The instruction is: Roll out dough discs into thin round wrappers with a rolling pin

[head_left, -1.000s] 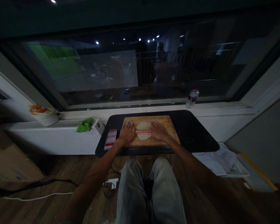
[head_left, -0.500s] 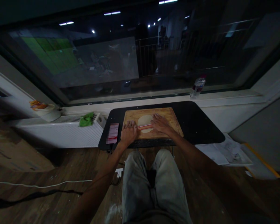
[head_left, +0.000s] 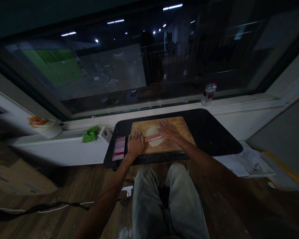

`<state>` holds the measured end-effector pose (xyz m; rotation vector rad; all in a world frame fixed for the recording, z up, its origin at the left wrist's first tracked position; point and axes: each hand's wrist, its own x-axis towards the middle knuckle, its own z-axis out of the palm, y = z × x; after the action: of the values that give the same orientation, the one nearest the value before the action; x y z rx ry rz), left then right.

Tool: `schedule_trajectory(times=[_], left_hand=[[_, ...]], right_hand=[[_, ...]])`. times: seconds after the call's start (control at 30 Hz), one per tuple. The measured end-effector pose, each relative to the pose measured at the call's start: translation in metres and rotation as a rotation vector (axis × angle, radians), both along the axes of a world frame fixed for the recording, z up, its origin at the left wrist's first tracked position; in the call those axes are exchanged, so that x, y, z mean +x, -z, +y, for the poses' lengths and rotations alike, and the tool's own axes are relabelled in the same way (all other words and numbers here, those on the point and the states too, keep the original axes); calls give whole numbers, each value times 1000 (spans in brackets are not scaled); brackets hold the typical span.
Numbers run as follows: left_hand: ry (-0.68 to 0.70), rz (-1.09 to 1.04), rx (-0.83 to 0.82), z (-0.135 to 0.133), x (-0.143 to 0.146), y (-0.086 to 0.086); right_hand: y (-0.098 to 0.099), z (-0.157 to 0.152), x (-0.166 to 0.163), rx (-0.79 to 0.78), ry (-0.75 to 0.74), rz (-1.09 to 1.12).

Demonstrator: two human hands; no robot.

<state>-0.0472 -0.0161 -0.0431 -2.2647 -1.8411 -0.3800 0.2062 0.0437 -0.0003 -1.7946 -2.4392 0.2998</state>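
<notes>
Compared with half a second ago, the rolling pin [head_left: 154, 137] has turned a little under the hands: its white printed strip, on the far side then, now shows on the side nearer the person, and its slant is steeper. It lies across the middle of a round of dough [head_left: 156, 143] on the wooden board [head_left: 182, 126], which sits on a black table [head_left: 211, 132].

From where I stand, the pin's long axis runs mostly sideways, from one hand to the other, its left end closer to the person's knees and its right end farther off. The left hand [head_left: 136, 143] is at the near end, the right hand [head_left: 167, 130] over the far end, so neither is nearer to the pin. The fingers of both are stretched forward, slightly spread; how the palms bear on the pin I cannot tell. Dough shows on both sides of it. A phone [head_left: 119, 146] lies beyond the left hand, off the board.
</notes>
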Motion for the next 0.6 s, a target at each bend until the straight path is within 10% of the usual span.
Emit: schedule_trajectory(times=[0.6], left_hand=[[-107,-86,0,-43,22,2]], right_hand=[[4,13,-4,26,-87,-1]])
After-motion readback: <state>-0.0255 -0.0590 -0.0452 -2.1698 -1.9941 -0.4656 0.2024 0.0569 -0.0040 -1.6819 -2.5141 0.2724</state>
